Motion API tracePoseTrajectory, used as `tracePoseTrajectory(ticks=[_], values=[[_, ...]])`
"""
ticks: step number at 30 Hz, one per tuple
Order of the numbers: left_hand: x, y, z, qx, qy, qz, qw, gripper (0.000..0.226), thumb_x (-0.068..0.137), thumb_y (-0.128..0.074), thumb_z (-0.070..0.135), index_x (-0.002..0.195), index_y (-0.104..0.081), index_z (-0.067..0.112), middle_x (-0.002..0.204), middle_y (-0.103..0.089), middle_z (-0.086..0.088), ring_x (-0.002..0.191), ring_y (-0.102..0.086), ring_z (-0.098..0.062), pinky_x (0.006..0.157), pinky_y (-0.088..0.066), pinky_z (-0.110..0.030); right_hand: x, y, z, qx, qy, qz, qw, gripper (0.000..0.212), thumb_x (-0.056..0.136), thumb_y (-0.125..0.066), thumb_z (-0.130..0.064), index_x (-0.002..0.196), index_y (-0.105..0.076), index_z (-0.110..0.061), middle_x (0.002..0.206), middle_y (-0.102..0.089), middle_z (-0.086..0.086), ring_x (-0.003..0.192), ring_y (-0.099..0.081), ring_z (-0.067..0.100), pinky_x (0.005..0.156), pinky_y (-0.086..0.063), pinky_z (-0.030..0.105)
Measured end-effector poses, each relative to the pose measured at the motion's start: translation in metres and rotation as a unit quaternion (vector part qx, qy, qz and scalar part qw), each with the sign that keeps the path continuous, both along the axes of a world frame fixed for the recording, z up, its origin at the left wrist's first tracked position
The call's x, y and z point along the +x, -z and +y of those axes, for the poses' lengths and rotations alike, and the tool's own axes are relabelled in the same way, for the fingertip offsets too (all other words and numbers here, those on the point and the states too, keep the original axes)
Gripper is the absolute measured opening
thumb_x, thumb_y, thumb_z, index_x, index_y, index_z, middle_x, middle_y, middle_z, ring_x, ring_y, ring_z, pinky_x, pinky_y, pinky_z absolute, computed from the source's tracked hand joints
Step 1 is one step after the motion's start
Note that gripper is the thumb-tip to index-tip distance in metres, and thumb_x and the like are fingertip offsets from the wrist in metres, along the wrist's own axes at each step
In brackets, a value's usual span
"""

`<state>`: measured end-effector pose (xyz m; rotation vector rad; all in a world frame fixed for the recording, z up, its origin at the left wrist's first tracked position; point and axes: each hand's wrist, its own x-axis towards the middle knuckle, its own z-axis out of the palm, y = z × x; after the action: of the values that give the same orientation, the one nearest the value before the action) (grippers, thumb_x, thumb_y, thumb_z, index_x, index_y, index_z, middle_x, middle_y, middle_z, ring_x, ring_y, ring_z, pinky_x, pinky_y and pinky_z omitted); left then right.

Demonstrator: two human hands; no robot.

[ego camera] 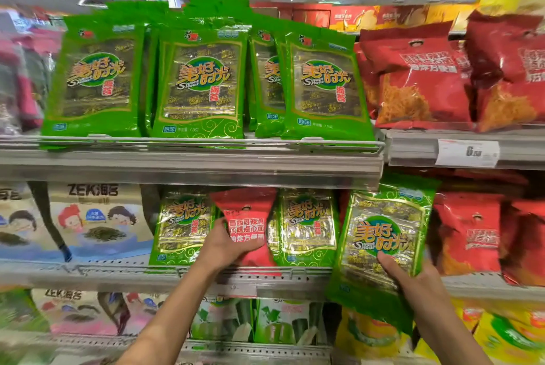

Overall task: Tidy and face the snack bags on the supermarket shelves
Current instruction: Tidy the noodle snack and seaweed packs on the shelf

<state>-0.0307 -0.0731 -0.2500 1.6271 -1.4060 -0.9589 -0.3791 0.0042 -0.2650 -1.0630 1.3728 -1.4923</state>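
- The left hand [228, 242], at lower centre of the frame, grips a red snack bag [247, 224] by its lower left edge, thumb on the bag's face.
- That red bag stands upright between two green seaweed bags [184, 224] on the middle shelf [118, 271], so it looks misplaced among them.
- The right hand [413, 273], lower right, holds a green seaweed bag [383, 242] in front of the shelf edge, thumb across the label; its long axis runs top to bottom, tilted slightly.
- The matching red bags [469, 232] stand at the right of the frame, beyond the right hand, so the red bag must travel rightward across the held green one.
- Judgement: the likely move is a swap, with the green bag filling the gap that the red one leaves.
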Motion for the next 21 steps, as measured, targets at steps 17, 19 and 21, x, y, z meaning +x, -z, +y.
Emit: tracePoseTrajectory(ticks=[17,19,21], values=[[-0.017,-0.015,0.008,0.028,-0.026,0.155,0.987,0.074,0.056,-0.094,0.003,0.118,-0.055,0.010,0.103,-0.074,-0.009,0.092,-0.073,-0.024,0.088,-0.059,-0.044,-0.019,0.020,0.008,0.058,-0.037,-0.043,0.997,0.051,0.072,-0.085,-0.038,0.117,-0.070,-0.021,0.102,-0.079,0.009,0.096,-0.076,0.035,0.084,-0.061,0.057],[-0.023,-0.016,0.011,-0.016,-0.034,0.142,0.989,0.071,0.055,-0.095,0.007,0.116,-0.058,0.012,0.101,-0.075,-0.005,0.090,-0.073,-0.017,0.087,-0.059,-0.038,-0.025,0.020,0.009,0.056,-0.046,-0.057,0.996,0.042,0.078,-0.082,-0.031,0.116,-0.070,-0.017,0.101,-0.079,0.013,0.091,-0.077,0.034,0.071,-0.064,0.048],[-0.033,-0.019,0.014,-0.053,-0.049,0.135,0.988,0.066,0.053,-0.097,0.015,0.110,-0.063,0.015,0.096,-0.076,0.000,0.084,-0.074,-0.012,0.080,-0.061,-0.032,-0.032,0.020,0.010,0.051,-0.054,-0.063,0.995,0.039,0.081,-0.080,-0.029,0.116,-0.070,-0.015,0.100,-0.079,0.013,0.090,-0.077,0.033,0.065,-0.063,0.043]])
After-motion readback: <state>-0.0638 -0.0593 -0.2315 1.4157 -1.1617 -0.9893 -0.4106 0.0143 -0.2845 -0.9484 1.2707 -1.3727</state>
